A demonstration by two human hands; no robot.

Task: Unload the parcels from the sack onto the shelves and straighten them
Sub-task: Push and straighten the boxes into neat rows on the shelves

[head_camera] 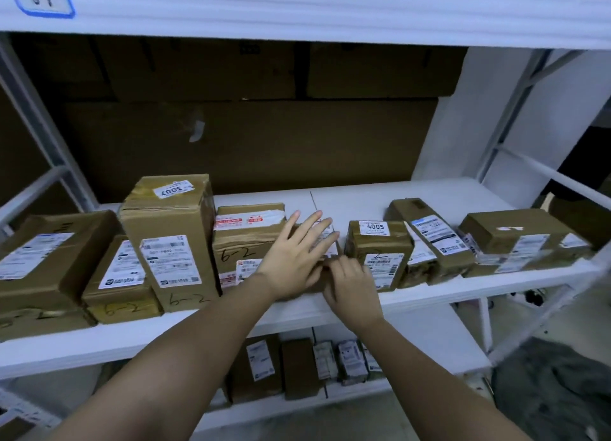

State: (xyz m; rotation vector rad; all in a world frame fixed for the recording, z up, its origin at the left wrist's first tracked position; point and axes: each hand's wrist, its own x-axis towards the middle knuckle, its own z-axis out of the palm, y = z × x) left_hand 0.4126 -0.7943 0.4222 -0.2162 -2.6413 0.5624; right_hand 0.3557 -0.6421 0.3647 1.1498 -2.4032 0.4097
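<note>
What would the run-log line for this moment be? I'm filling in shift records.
step: straightening | left hand: flat on small parcel | right hand: at its front edge | place: middle shelf | neighbour: 4005 box

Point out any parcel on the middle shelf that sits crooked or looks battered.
The parcel with the blue-topped label, right of the 4005 box, lies turned at an angle to the shelf edge, leaning against its neighbour. The tall 3007 box has wrinkled tape and a dented top. The rest sit fairly square.

A parcel depot storeroom: white metal shelves [330,311] hold labelled cardboard parcels [168,242] (several marked "6-2").
</note>
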